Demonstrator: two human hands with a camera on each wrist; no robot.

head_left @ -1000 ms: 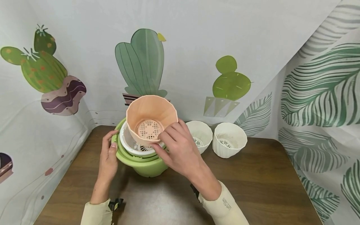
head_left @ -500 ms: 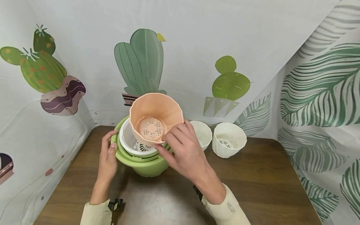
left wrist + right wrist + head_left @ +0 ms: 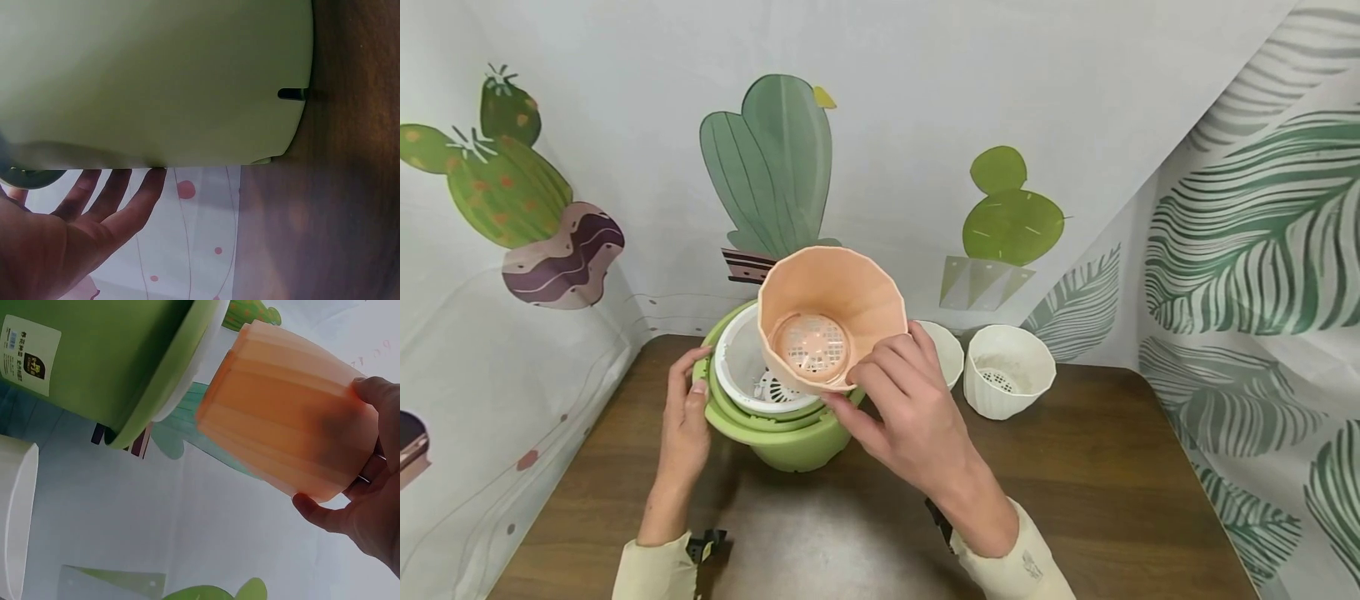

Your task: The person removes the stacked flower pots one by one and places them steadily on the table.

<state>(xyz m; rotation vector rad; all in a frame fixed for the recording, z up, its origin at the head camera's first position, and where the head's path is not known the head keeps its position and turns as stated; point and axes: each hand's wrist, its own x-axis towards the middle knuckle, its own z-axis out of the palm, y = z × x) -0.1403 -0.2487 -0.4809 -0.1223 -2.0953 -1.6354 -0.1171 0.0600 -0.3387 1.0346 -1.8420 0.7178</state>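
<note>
An orange flowerpot (image 3: 808, 287) with a perforated bottom tilts in the air, its mouth facing me. My right hand (image 3: 910, 408) pinches its near rim, fingers inside and thumb outside. In the right wrist view the orange pot (image 3: 294, 419) is clear of the nested pots. Below and left of it stands a large green flowerpot (image 3: 797, 454) with a white slotted pot (image 3: 741, 367) nested inside. My left hand (image 3: 683, 417) grips the green pot's left rim, thumb on top. The left wrist view shows fingertips against the green pot's wall (image 3: 156, 81).
Two white flowerpots stand at the back of the brown table (image 3: 1075, 500), right of the green one: a partly hidden white pot (image 3: 949, 354) and a fully visible ribbed white pot (image 3: 1000, 400). Behind them hangs a cactus-print cloth (image 3: 895, 125).
My right hand has moved the orange flowerpot to the right, uncovering more of the white slotted pot and hiding more of the nearer white pot. The left hand stays on the green rim.
</note>
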